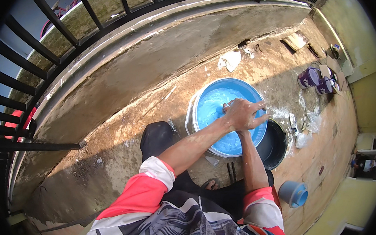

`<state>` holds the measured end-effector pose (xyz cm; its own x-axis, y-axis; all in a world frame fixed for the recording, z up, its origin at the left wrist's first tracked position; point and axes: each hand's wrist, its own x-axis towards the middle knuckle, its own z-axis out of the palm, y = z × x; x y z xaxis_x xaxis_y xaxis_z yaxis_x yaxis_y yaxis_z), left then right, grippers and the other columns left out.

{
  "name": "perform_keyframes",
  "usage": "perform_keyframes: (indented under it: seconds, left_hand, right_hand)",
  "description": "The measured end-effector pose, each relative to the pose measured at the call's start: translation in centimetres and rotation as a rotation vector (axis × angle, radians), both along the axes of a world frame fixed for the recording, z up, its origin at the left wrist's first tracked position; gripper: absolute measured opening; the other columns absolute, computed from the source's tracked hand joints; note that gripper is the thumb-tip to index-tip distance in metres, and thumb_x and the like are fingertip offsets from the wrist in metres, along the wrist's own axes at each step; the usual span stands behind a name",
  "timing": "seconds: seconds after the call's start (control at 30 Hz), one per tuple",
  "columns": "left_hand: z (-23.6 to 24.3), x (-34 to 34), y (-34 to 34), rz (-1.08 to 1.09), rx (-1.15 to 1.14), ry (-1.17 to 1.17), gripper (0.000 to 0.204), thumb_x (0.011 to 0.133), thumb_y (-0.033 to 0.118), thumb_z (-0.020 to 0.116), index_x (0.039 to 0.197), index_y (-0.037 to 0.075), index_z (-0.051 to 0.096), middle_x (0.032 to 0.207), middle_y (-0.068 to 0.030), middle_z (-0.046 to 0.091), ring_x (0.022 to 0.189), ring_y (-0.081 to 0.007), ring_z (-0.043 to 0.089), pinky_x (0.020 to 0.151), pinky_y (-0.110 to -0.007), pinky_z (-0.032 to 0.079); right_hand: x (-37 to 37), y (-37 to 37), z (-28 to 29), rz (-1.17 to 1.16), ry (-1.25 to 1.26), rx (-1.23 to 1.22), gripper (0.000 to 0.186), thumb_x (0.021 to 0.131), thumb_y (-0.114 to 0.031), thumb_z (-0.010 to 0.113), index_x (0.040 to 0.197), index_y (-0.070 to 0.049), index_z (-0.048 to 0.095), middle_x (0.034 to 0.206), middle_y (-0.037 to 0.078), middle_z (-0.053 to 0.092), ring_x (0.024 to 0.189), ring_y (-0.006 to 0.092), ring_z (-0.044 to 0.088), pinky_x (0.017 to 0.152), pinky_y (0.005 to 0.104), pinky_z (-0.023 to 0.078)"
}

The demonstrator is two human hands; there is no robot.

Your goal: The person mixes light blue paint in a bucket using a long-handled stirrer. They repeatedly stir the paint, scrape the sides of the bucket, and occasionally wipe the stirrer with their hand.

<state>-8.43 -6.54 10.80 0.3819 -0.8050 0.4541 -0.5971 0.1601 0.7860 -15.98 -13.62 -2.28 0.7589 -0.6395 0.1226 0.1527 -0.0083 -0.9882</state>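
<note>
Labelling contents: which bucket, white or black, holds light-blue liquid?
The white-walled bucket, below the left hand; the black bucket beside it shows only a dark inside.

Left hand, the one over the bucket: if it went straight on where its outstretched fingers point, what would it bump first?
The left hand would probably meet the right rim of the bucket first. Depth is unclear, so it might pass above instead.

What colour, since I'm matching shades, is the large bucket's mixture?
The mixture is light blue, clearest in the head view.
</note>
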Motion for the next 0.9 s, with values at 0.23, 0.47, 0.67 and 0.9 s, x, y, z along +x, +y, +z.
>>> perform_keyframes:
  seconds: [0.23, 0.47, 0.67, 0.9]
  left_hand:
    - [-0.3, -2.1, -1.1, -0.026, -0.087, 0.459, 0.026, 0.085, 0.027, 0.077, 0.088, 0.002, 0.072, 0.056, -0.0123, 0.062, 0.048, -0.0260, 0.062, 0.052, -0.034, 0.049]
    - [0.6, -2.1, -3.3, -0.040, 0.217, 0.045, 0.043, 0.088, 0.044, 0.069, 0.111, 0.007, 0.073, 0.070, -0.0220, 0.068, 0.076, -0.0450, 0.070, 0.076, -0.053, 0.056]
    - [-2.7, -0.8, -0.5, -0.003, -0.135, 0.074, 0.035, 0.083, 0.040, 0.077, 0.100, 0.010, 0.072, 0.055, -0.0115, 0.059, 0.053, -0.0303, 0.064, 0.059, -0.043, 0.051]
    - [-0.5, 0.0, -3.1, 0.003, -0.003, 0.261, 0.039, 0.086, 0.039, 0.074, 0.098, 0.002, 0.072, 0.065, -0.0186, 0.064, 0.064, -0.0338, 0.067, 0.063, -0.042, 0.052]
  right_hand:
    - [-4.6, -1.0, 2.5, -0.149, 0.234, -0.575, 0.030, 0.090, -0.012, 0.078, 0.111, -0.009, 0.058, 0.094, 0.002, 0.059, 0.085, 0.0152, 0.058, 0.079, 0.0387, 0.051]
    - [-1.8, 1.0, -0.5, -0.151, -0.014, 0.225, 0.027, 0.091, -0.011, 0.077, 0.112, -0.009, 0.059, 0.094, 0.002, 0.060, 0.085, 0.0161, 0.058, 0.078, 0.0412, 0.051]
    - [-2.0, -1.0, 1.7, 0.026, 0.073, -0.184, 0.025, 0.091, -0.011, 0.077, 0.110, -0.008, 0.061, 0.095, 0.003, 0.061, 0.084, 0.0164, 0.058, 0.078, 0.0409, 0.051]
    - [-2.5, 0.3, 2.4, -0.176, 0.260, -0.410, 0.020, 0.092, -0.007, 0.074, 0.106, -0.010, 0.060, 0.091, 0.002, 0.060, 0.078, 0.0161, 0.056, 0.075, 0.0407, 0.052]
